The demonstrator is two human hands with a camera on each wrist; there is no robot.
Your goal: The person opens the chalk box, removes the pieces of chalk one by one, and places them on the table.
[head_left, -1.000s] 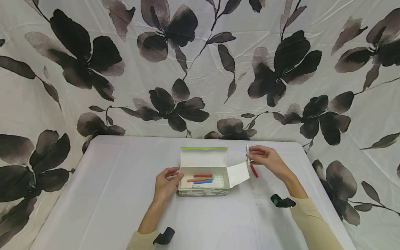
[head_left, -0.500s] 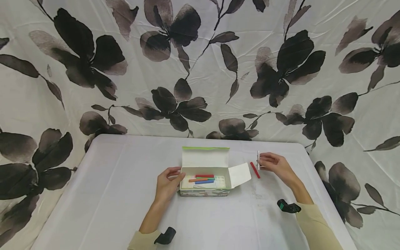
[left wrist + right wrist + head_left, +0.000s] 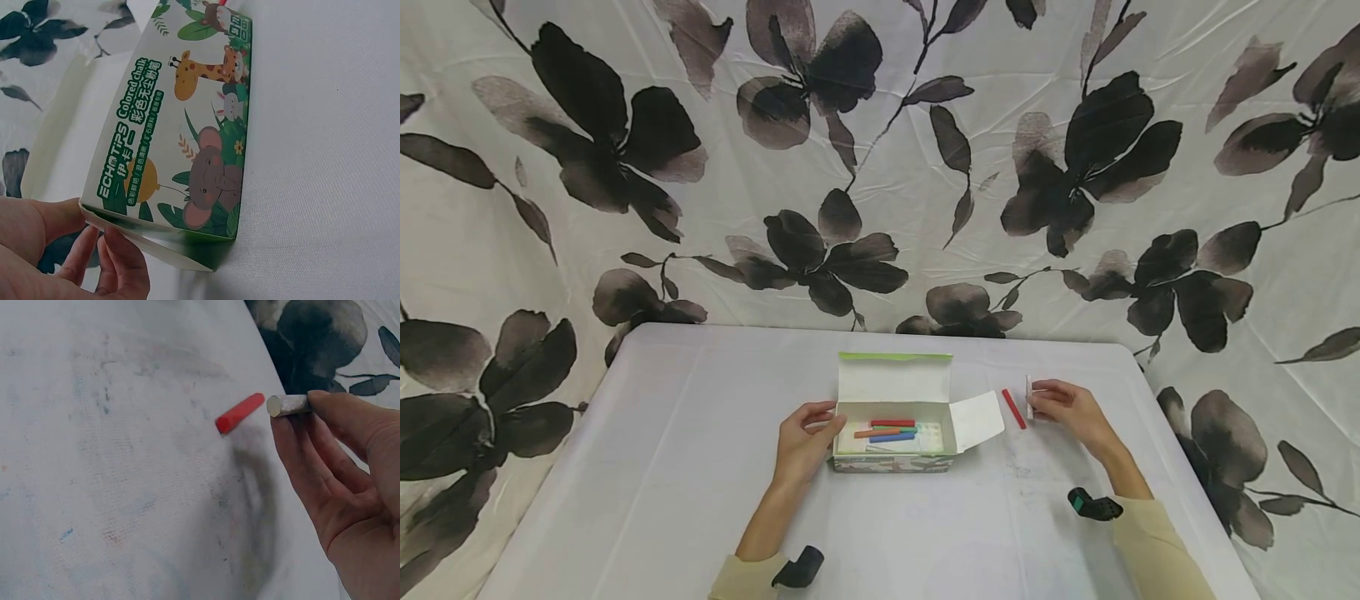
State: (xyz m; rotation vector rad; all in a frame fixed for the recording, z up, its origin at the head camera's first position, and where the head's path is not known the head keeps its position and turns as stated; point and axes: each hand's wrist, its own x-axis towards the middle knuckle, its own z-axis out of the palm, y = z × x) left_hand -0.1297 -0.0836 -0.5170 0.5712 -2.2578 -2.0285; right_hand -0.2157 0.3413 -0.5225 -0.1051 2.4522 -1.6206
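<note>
A chalk box (image 3: 891, 464) with its lid raised and right flap folded out stands mid-table; its front (image 3: 181, 131) reads "Colored chalk". Several chalks, including a blue chalk (image 3: 892, 437) and an orange chalk (image 3: 876, 433), lie inside. My left hand (image 3: 805, 442) pinches the box's left edge, thumb at the corner and fingers by the side flap. To the right of the box, my right hand (image 3: 1075, 414) holds a white chalk (image 3: 289, 405) between thumb and fingers. Beside it on the cloth lies a red chalk (image 3: 240, 413).
A white cloth (image 3: 685, 467) covers the table, with faint coloured chalk smudges (image 3: 112, 536) right of the box. Behind the table hangs a flower-printed curtain (image 3: 940, 208). A dark wrist device (image 3: 1094, 505) sits by the right sleeve.
My right hand has moved rightward and down toward the table with the white chalk, passing over to the right side of the red chalk. My left hand stays at the box.
</note>
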